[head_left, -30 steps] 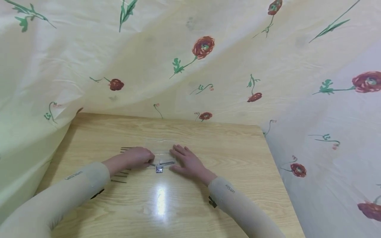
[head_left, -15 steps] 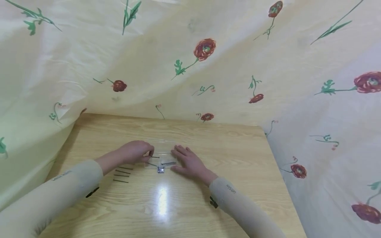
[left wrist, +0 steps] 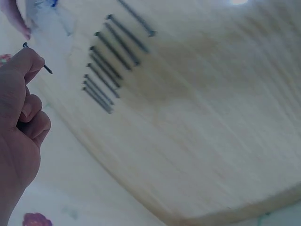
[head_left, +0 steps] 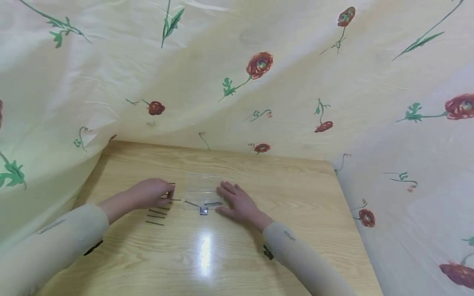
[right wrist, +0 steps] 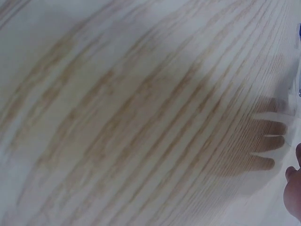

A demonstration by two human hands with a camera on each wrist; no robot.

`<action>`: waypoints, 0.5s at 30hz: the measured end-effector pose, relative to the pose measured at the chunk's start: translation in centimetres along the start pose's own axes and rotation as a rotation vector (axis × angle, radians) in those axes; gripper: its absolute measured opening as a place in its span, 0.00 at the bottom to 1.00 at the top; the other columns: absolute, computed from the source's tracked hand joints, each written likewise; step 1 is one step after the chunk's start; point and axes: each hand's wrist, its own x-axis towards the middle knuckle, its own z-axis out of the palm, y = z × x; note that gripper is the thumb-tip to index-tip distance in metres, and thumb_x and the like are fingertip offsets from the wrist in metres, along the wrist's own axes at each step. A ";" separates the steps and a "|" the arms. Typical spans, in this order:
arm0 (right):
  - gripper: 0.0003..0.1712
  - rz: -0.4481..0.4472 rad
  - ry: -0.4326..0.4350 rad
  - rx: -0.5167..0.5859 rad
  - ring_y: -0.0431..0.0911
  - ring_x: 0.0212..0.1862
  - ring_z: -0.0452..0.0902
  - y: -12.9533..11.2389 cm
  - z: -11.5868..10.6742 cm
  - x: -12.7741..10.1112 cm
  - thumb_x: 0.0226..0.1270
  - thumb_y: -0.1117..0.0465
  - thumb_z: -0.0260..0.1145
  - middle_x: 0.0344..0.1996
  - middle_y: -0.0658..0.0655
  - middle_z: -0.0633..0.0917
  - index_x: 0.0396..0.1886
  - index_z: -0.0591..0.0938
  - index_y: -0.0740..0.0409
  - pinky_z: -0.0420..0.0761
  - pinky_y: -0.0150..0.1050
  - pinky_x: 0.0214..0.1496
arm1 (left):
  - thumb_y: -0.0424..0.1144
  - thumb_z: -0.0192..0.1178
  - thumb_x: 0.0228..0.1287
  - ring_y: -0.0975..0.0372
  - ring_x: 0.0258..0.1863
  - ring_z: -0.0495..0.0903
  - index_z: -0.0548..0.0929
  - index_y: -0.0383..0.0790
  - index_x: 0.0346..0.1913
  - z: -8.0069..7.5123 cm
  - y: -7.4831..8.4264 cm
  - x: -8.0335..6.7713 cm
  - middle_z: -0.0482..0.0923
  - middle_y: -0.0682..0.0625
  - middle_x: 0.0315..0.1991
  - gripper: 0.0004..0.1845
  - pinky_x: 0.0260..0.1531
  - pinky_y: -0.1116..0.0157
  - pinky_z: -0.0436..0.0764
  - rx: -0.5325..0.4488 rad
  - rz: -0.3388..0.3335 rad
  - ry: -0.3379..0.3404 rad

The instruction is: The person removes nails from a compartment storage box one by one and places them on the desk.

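Nail (left wrist: 48, 70), dark and thin, pinched between the left hand's (head_left: 151, 193) thumb and finger; a loosened pinch could drop it. The right hand (head_left: 240, 204) lies fingers spread at a clear tray's (head_left: 203, 185) edge. Low left knuckles might scatter the loose nails (left wrist: 113, 51) lined up nearby.

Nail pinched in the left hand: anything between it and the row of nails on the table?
Nothing visible: the left wrist view shows bare tabletop between the held nail and the row of nails. The right hand is outside that gap.
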 end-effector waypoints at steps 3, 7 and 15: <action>0.46 0.001 0.000 0.005 0.49 0.86 0.51 0.0 0.1 0.0 0.77 0.33 0.62 0.85 0.54 0.58 0.85 0.63 0.47 0.47 0.49 0.86 | 0.31 0.71 0.65 0.70 0.27 0.76 0.83 0.47 0.32 0.6 -0.3 -1.1 0.81 0.60 0.28 0.09 0.31 0.65 0.82 -0.005 -0.018 -0.018; 0.46 0.001 0.003 0.011 0.50 0.86 0.51 0.0 0.3 -0.1 0.76 0.33 0.63 0.85 0.54 0.58 0.85 0.64 0.48 0.47 0.49 0.86 | 0.30 0.71 0.63 0.70 0.27 0.76 0.83 0.48 0.31 1.5 -0.6 -2.4 0.80 0.61 0.27 0.10 0.31 0.66 0.81 -0.027 -0.039 -0.042; 0.46 0.000 0.013 0.017 0.50 0.85 0.51 -0.2 0.5 -0.1 0.76 0.34 0.64 0.85 0.55 0.58 0.85 0.64 0.49 0.47 0.50 0.86 | 0.29 0.71 0.60 0.73 0.24 0.71 0.79 0.51 0.27 3.9 -0.5 -5.0 0.77 0.64 0.25 0.14 0.26 0.68 0.76 -0.054 -0.010 -0.049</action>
